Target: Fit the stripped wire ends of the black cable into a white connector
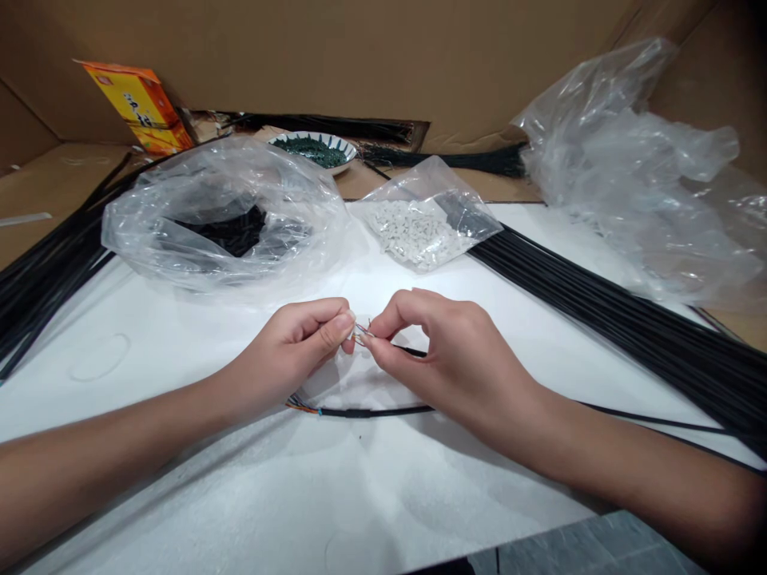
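My left hand [293,343] and my right hand [449,359] meet above a white sheet [240,479], their fingertips pinching the thin bared coloured wires [362,333] at one end of a black cable [383,410]. The right hand's fingers also hold the black sheath just behind those wires. The cable curves down below my hands and runs off to the right. A second bared end [301,406] with orange and blue wires lies on the sheet under my left wrist.
A clear plastic bag [221,216] holding black material and a bag of small white pieces [416,228] lie beyond my hands. Bundles of black cables [611,307] spread along both sides. Behind stand a plate of green bits [315,150], an orange box [139,108], crumpled plastic [629,168] and cardboard walls.
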Demonstrator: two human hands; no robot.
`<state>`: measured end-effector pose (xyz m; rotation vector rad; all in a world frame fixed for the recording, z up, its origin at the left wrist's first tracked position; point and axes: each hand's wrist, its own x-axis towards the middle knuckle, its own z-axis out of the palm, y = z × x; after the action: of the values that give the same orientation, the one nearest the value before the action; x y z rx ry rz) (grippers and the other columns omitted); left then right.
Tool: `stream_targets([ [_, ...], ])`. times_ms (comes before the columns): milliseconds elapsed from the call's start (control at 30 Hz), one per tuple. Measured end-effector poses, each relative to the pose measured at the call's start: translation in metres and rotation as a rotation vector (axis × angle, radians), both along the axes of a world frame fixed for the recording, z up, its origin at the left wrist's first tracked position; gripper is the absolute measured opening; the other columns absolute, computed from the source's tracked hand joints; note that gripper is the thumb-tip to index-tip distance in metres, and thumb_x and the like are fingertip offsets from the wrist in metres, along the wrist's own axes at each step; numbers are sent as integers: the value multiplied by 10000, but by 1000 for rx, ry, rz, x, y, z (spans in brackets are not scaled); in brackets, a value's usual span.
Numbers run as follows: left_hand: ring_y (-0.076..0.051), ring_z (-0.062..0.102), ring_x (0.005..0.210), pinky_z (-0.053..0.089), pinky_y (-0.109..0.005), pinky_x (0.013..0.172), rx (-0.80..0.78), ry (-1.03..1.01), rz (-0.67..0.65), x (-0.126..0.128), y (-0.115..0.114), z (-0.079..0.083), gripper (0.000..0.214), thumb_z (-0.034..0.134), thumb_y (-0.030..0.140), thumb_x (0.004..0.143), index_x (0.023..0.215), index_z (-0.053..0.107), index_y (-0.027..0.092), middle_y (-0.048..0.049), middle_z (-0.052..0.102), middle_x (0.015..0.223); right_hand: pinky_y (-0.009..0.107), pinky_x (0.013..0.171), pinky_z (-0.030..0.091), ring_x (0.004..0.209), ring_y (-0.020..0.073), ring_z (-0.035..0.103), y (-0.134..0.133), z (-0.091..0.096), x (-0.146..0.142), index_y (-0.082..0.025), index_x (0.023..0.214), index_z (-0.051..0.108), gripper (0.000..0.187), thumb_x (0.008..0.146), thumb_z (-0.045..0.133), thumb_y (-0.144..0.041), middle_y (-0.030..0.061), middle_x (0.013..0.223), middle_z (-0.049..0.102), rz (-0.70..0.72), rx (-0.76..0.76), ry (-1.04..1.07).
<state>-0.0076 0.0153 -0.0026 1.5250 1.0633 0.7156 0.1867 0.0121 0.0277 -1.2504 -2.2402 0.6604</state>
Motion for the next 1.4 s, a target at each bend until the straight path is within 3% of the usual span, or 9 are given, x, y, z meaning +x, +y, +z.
stream_targets([
  [1067,-57,274,493,197,-220,461,2,36,-25,0,1,0,381,454,466,927,696,466,164,52,338,530,240,730,342,707,53,541,0,2,2,-196,788,599,116,856,541,-270,-69,780,661,40,32,-43],
  [1267,-57,277,492,202,-218,461,24,58,-22,1,1,2,390,446,475,926,696,472,161,51,339,530,321,963,378,705,54,551,-2,2,2,-198,783,594,116,855,535,-267,-69,772,655,24,11,-22],
  [1400,-56,276,489,209,-218,459,34,89,-25,2,1,6,407,444,491,922,685,471,161,53,335,522,405,1155,241,662,20,535,-2,2,3,-200,792,575,125,871,519,-279,-102,764,643,26,-41,-6],
])
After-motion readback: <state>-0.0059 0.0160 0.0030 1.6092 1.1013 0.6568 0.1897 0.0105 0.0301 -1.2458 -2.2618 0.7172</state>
